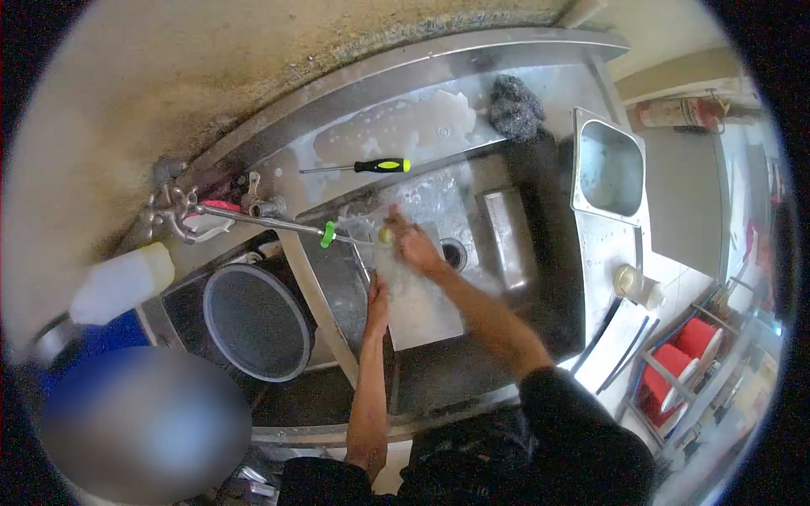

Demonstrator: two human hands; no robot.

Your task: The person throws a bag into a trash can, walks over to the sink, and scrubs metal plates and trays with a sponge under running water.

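Note:
My left hand [377, 305] is closed at the left edge of a flat metal sheet [432, 325] in the sink. A thin metal bar [361, 262] rises just above my fingers; I cannot tell whether it is part of the sheet. My right hand [415, 248], smeared by motion, is over the sheet with its fingers closed around a small yellow-green thing [386, 235], perhaps a sponge. Wet suds [439, 190] lie behind the hand. The tap spout [295, 226], with a green clip [327, 235] near its end, reaches toward both hands.
A screwdriver [380, 165] and a dark scouring pad [516, 107] lie on the wet ledge. On the right stands a steel pan [611, 169]. A round dark-grey lid or tray [256, 322] is in the left basin, near a white jug [122, 282]. The drain [454, 254] shows beside the sheet.

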